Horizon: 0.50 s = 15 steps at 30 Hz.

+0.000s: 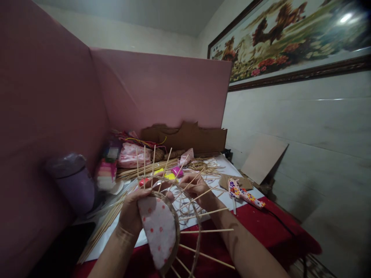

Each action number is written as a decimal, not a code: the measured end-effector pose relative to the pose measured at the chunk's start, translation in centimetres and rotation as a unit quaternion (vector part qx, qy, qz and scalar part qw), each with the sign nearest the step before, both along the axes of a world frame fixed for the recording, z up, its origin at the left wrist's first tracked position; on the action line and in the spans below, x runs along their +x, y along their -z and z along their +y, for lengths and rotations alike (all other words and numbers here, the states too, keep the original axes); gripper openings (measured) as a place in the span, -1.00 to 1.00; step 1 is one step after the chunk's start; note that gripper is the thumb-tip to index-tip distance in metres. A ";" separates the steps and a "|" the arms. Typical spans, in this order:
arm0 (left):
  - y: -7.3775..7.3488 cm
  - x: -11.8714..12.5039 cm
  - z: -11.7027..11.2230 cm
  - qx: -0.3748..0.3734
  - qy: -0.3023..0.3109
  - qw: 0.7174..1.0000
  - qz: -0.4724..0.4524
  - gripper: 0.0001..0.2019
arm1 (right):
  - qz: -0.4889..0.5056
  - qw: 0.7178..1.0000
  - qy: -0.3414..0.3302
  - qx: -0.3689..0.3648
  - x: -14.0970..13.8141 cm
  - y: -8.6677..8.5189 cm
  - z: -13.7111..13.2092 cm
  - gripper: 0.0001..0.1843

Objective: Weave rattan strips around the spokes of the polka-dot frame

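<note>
My left hand (130,214) grips the edge of a half-round craft piece (159,227) covered in white cloth with red flowers. Twine wraps its curved rim, and thin wooden sticks (206,231) fan outward from it. An outer ring of twine (199,235) crosses the sticks partway along. At the upper right of this ring, my right hand (198,190) is closed, fingertips pinching the twine beside a stick. Some of the left fingers are hidden behind the piece, which is held tilted above the table.
A flower-patterned glue gun (243,195) lies on cardboard at the right, its cord trailing over red cloth (269,224). A lilac cup (72,185) stands left. Bundled sticks (106,227), yellow and magenta packets (177,171), and a twine ball (158,155) surround the work.
</note>
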<state>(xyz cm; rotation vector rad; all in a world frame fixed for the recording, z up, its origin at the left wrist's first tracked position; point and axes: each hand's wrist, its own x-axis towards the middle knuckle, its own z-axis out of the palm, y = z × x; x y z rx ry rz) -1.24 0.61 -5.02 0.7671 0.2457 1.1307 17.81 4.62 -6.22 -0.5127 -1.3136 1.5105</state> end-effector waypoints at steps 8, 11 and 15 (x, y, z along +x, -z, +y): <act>0.2 0.0 0.1 0.009 0.024 0.999 -0.046 -0.43 | -0.047 0.999 0.025 0.005 0.0 0.4 0.6 -0.74; 0.2 -0.1 0.0 0.004 0.011 0.999 -0.047 -0.47 | -0.067 0.997 0.035 0.012 0.1 0.3 1.0 -0.73; 0.1 -0.2 -0.1 -0.002 0.011 0.998 -0.057 -0.49 | -0.094 0.995 0.037 0.018 0.4 0.0 0.9 -0.73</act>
